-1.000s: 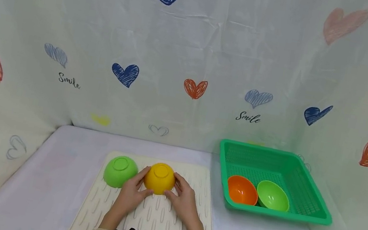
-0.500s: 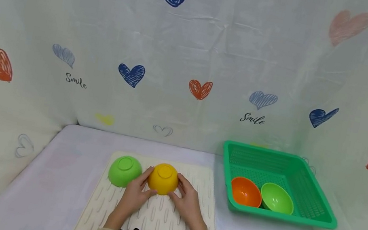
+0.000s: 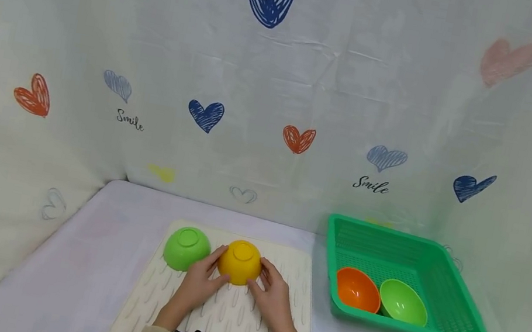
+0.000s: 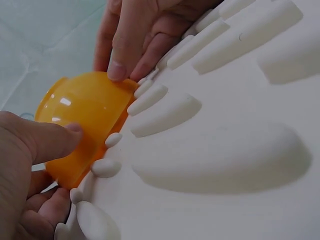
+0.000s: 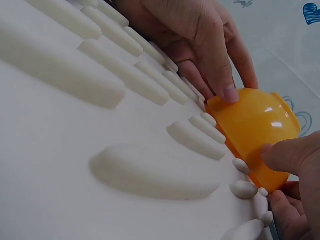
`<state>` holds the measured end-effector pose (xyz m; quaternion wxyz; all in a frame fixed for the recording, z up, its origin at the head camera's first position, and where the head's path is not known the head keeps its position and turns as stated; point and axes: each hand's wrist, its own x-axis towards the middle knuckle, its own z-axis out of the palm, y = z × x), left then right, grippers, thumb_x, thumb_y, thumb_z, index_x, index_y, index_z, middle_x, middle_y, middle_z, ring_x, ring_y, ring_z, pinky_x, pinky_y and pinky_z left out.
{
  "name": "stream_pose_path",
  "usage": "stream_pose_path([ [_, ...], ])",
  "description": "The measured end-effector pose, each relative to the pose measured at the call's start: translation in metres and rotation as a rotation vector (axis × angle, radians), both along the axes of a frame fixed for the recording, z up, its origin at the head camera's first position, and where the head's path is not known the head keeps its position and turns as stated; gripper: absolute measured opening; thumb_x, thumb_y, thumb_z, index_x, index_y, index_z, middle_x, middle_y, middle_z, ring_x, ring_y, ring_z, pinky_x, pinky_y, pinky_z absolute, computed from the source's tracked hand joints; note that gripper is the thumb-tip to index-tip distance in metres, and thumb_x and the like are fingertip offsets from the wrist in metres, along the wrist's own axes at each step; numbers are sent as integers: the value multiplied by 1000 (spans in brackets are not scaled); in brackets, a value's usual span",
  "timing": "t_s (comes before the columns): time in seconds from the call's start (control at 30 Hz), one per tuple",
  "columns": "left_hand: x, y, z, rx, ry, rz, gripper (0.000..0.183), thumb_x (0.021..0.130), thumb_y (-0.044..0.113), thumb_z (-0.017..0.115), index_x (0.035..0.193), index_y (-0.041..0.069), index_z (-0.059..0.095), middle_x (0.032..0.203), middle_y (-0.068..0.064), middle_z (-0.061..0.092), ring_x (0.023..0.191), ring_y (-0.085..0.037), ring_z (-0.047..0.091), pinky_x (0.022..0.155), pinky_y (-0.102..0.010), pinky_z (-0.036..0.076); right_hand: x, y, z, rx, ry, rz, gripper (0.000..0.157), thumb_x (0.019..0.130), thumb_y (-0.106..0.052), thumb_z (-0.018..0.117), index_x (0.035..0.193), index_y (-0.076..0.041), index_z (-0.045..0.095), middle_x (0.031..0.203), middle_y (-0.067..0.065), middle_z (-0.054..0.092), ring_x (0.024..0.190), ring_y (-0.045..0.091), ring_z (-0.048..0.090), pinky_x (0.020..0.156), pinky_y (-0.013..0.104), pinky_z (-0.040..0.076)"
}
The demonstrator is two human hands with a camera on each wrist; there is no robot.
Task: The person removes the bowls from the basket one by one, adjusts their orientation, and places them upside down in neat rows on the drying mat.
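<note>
An upside-down yellow bowl (image 3: 240,263) rests on the ridged white mat (image 3: 216,329), its foot ring facing up. My left hand (image 3: 199,283) holds its left side, thumb at the near face and fingers around the rim. On the opposite side my right hand (image 3: 271,299) grips it in the same way. Both wrist views show the yellow bowl (image 4: 87,117) with thumbs against its wall and its rim down at the mat's ridges. Left of it, a green bowl (image 3: 186,249) also sits upside down on the mat, close to my left fingers.
To the right stands a green plastic basket (image 3: 408,327) with perforated walls. Inside it lie an orange bowl (image 3: 358,290) and a light green bowl (image 3: 404,302), openings upward. A white cloth (image 3: 60,272) covers the table, and a heart-printed curtain (image 3: 282,74) hangs behind.
The head view has shifted, so the whole scene sits slightly further right and lower. Both hands keep their hold on the yellow bowl, which stays in place on the mat.
</note>
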<state>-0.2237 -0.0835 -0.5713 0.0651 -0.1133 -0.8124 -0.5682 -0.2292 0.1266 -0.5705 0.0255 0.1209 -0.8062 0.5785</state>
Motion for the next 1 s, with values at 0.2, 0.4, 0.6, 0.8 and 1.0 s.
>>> stream_pose_path([
  [0.2,-2,1,-3,-9,-16,22,67,94,9,74,154,1,45,159,-26,41,144,-42,45,111,-43,44,0,0,0,-30,-46,10,59,99,-10,68,153,-1,44,158,23,43,146,37,45,112,33,45],
  [0.4,1,-2,-5,1,-24,28,66,95,11,74,154,1,45,159,-26,41,144,-43,45,111,-44,44,1,-2,-1,-50,-54,16,59,100,-13,68,153,-2,44,159,22,43,147,37,44,113,35,44],
  [0.6,2,-4,-3,-11,-37,13,67,95,9,74,154,0,44,160,-25,41,145,-41,43,111,-43,43,4,-3,1,-65,-55,20,58,100,-13,67,153,-2,44,158,22,44,147,37,44,113,34,44],
  [0.8,-3,-6,4,-30,-26,-2,66,95,10,73,154,-1,44,159,-25,42,144,-42,44,111,-44,43,0,-4,1,-80,-45,9,58,100,-13,67,152,-1,45,158,22,44,146,38,44,114,34,44],
  [1.0,-6,-2,5,-24,-59,12,66,95,7,74,154,2,45,159,-24,41,144,-41,45,111,-42,44,-3,0,2,-53,-41,8,57,101,-12,66,152,-2,46,157,22,45,146,37,45,113,34,45],
])
